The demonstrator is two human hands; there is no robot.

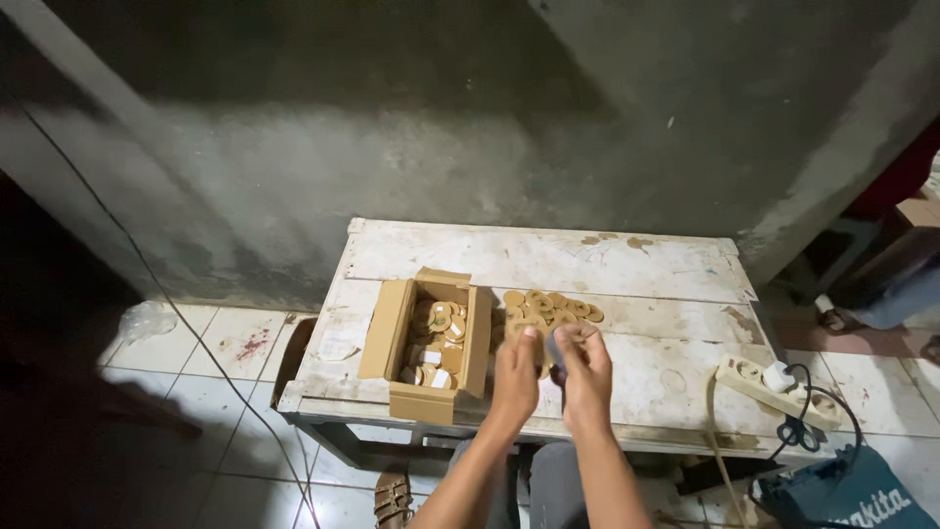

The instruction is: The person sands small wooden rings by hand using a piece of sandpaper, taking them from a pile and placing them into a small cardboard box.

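Worn white table against a grey wall. Left hand and right hand each pinch a small brown disc by its edge; looks light, stiff, thin. Beyond: disc pile, open cardboard box to the left.

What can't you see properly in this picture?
- What the left hand and right hand pinch: head view, fingers cover it and it is too small.
- The bottom of the cardboard box: brown discs and white bits hide it.
- The blue bag: cut off by the lower right edge.
- The person at the right: cut off by the frame edge; only a leg and a sandalled foot show.
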